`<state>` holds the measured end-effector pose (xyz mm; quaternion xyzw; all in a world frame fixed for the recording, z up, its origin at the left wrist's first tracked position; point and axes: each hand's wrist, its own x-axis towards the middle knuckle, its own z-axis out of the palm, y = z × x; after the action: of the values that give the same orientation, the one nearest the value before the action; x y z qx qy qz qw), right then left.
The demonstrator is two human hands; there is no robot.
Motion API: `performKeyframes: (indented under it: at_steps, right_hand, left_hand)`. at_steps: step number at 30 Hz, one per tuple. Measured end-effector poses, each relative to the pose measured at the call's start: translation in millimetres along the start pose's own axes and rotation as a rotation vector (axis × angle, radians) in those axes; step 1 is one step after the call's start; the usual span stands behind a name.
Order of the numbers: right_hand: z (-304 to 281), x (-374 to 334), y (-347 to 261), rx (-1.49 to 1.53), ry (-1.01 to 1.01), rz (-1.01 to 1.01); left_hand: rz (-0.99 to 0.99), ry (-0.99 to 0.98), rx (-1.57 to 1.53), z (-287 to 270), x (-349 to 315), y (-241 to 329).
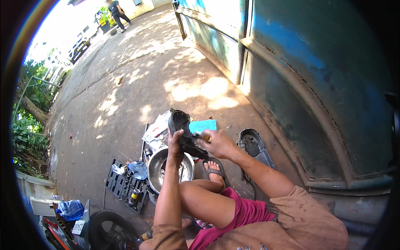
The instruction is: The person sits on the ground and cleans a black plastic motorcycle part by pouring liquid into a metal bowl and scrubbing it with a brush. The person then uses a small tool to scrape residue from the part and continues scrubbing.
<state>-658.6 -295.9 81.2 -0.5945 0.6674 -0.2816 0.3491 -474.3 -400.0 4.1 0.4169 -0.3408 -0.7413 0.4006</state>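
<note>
My left hand point(175, 146) is closed round a long black engine-case cover point(182, 121), held tilted above a metal basin with its hollow side showing. Beside the cover, my right hand point(221, 144) is closed on a small tool with a yellowish handle point(206, 137). Motion smears that tool, so its kind does not show. Dark bits lie in the round metal basin point(191, 168) beneath the left forearm. A second cover, grey and hollow point(251, 143), rests on the ground by the gate, to the right of my sandalled foot point(214, 170).
An open black tool case point(121, 183) lies left of the basin, with a blue rag point(138, 170) and a can point(134, 196) on it. A blue sheet point(203, 126) lies beyond. A wheel point(109, 228) stands lower left. The metal gate point(287, 108) borders the right; a person point(118, 14) stands far off.
</note>
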Motion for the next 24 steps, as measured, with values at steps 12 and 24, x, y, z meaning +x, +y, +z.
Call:
performKeyframes:
  at_steps: [12, 24]
  right_hand:
    - [15.8, 25.7, 23.7, 0.027, 0.124, -0.068]
    - [-24.0, -11.0, 27.4, 0.633, 0.382, 0.176]
  left_hand:
    - [0.021, -0.097, -0.020, 12.0, -3.0, -0.3]
    - [-0.080, -0.330, -0.353, -8.5, -16.6, 13.2]
